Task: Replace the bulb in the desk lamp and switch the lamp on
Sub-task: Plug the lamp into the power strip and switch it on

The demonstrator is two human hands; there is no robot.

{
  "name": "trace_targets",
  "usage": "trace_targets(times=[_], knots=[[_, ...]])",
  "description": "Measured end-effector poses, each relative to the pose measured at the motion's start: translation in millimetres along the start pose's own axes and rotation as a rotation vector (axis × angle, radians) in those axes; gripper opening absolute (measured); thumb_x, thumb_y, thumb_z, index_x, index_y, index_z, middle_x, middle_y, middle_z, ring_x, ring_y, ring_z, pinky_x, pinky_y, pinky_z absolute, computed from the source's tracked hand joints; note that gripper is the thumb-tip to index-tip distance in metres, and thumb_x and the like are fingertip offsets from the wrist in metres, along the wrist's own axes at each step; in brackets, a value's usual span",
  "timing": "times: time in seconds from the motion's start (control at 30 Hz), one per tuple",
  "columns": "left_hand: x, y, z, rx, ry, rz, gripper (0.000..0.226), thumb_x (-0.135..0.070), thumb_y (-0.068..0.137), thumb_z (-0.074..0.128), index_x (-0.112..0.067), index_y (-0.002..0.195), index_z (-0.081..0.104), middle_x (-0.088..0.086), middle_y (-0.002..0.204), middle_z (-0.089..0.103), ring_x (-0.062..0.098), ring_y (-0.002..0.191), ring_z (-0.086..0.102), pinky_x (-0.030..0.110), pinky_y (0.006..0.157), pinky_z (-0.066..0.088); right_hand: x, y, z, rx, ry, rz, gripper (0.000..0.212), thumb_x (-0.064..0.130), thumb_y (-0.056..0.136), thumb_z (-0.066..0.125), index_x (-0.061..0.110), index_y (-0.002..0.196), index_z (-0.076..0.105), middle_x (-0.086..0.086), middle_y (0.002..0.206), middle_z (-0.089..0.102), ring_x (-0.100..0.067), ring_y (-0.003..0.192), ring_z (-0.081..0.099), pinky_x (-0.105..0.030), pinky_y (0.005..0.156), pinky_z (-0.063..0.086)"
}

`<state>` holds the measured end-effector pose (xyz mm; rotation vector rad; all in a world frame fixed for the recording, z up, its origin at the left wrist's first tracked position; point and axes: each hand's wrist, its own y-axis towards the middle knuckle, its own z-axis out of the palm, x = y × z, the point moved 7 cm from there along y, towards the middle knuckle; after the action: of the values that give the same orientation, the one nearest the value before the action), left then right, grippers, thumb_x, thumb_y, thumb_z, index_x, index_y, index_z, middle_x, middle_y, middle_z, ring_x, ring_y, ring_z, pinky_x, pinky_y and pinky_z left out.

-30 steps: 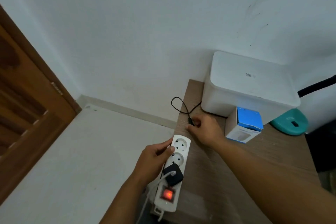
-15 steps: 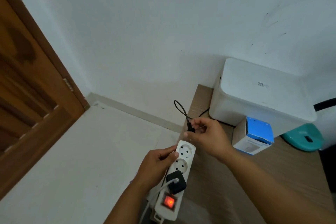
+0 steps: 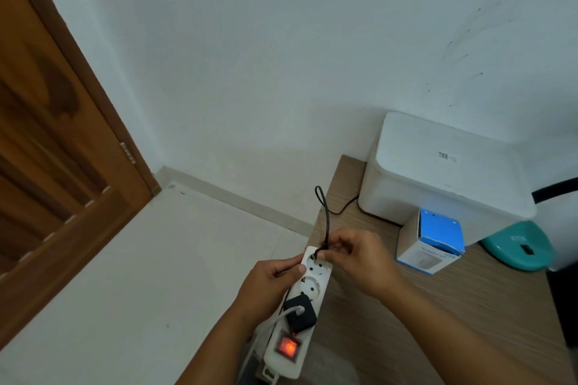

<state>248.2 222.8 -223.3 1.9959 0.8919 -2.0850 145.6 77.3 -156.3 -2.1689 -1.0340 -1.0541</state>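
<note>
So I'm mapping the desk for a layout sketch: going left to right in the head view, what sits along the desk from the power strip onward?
power strip → blue and white box → teal object. The big white box behind spans across these, so I leave it out.

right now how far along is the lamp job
Done: can't tell; no lamp or bulb shows. The power strip has its red switch lit. In hand: the left hand steadies the strip while the right hand pinches the black plug at the end socket, not seated. Left: push it in, switch the lamp on.
</note>
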Motion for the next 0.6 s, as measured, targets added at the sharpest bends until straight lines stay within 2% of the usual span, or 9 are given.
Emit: trace_targets(times=[0.03, 0.1, 0.27, 0.47, 0.6], knots=[[-0.1, -0.4, 0.2, 0.001, -0.001, 0.0, 0.025, -0.031, 0.097, 0.065, -0.035, 0.121, 0.073, -0.012, 0.105, 0.078, 0.008, 0.099, 0.073, 0.017, 0.081, 0.055, 0.2, -2.2, 0.5, 0.005, -0.034, -0.009, 0.019, 0.023, 0.083, 0.076, 0.041, 0.08, 0.069, 0.025, 0.083, 0.071, 0.005, 0.078, 0.067, -0.014, 0.066, 0.05], [0.4, -0.8, 0.8, 0.005, -0.006, -0.003, 0.025, -0.031, 0.097, 0.065, -0.034, 0.121, 0.073, -0.012, 0.105, 0.078, 0.008, 0.099, 0.073, 0.015, 0.078, 0.054, 0.5, -5.0, 0.5, 0.004, -0.078, -0.028, 0.023, 0.025, 0.085, 0.074, 0.046, 0.082, 0.067, 0.027, 0.084, 0.07, 0.008, 0.081, 0.065, -0.012, 0.067, 0.048], [2.5, 0.2, -0.2, -0.008, 0.008, -0.004, 0.024, -0.031, 0.097, 0.065, -0.037, 0.119, 0.072, -0.014, 0.103, 0.078, 0.005, 0.095, 0.073, 0.013, 0.074, 0.053, 2.5, -7.9, 3.5, -0.005, -0.223, -0.115, 0.013, 0.031, 0.084, 0.072, 0.039, 0.094, 0.07, 0.022, 0.09, 0.065, 0.005, 0.087, 0.06, -0.021, 0.075, 0.051], [5.8, 1.4, -0.4, -0.002, 0.015, -0.012, 0.024, -0.034, 0.097, 0.064, -0.038, 0.12, 0.072, -0.014, 0.103, 0.078, 0.007, 0.095, 0.074, 0.016, 0.074, 0.055, -0.8, -8.9, 7.0, -0.018, -0.294, -0.13, 0.013, 0.034, 0.084, 0.071, 0.036, 0.097, 0.072, 0.025, 0.088, 0.063, 0.005, 0.086, 0.058, -0.023, 0.076, 0.05], [8.7, 2.7, -0.8, -0.005, 0.01, -0.008, 0.025, -0.035, 0.097, 0.065, -0.038, 0.12, 0.072, -0.012, 0.103, 0.078, 0.009, 0.095, 0.074, 0.018, 0.075, 0.056, 0.4, -9.5, 10.8, 0.008, -0.334, -0.139, 0.015, 0.033, 0.087, 0.069, 0.034, 0.101, 0.072, 0.018, 0.095, 0.068, 0.003, 0.088, 0.059, -0.026, 0.079, 0.05]])
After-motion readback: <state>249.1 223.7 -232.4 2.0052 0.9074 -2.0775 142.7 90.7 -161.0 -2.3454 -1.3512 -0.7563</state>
